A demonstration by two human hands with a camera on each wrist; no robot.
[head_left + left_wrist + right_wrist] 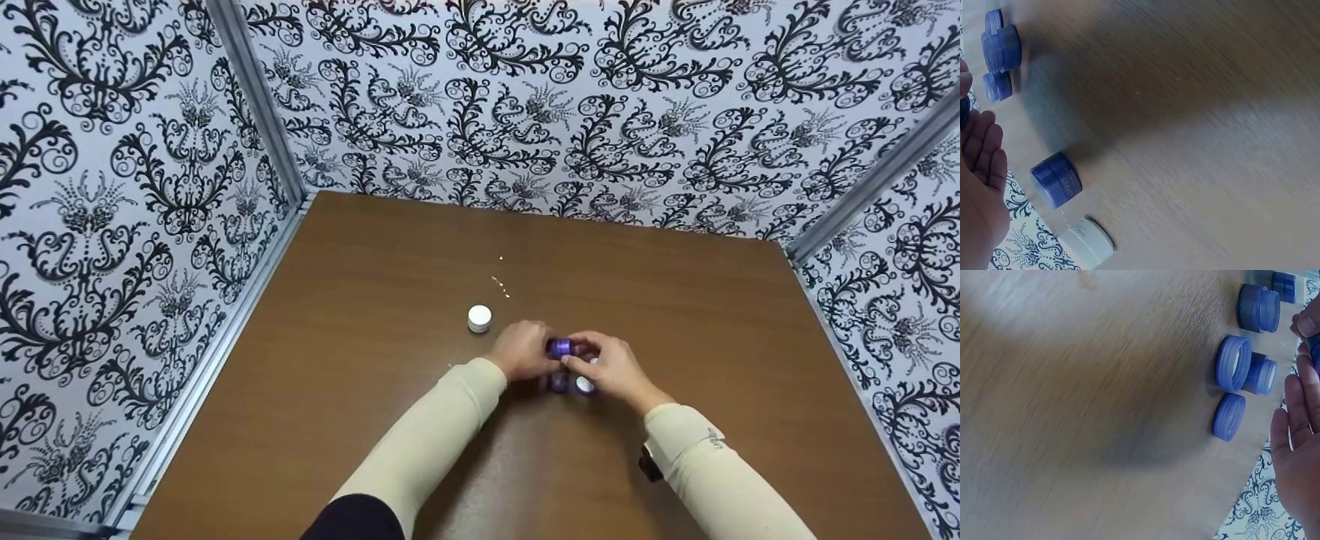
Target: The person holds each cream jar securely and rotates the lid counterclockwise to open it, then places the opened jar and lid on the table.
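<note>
Both hands meet over the table around a small blue-purple jar. My left hand grips it from the left, and my right hand pinches it from the right with thumb and fingers. Much of this jar is hidden by the fingers. Below the hands stand an open blue jar and a smaller open jar. Two blue screw lids, a larger lid and a smaller lid, lie beside them. Near the left hand stands a closed blue jar.
A white-lidded jar stands left of the hands, next to the closed blue jar. Small pale specks lie farther back on the brown table. Patterned walls enclose the table's back and sides.
</note>
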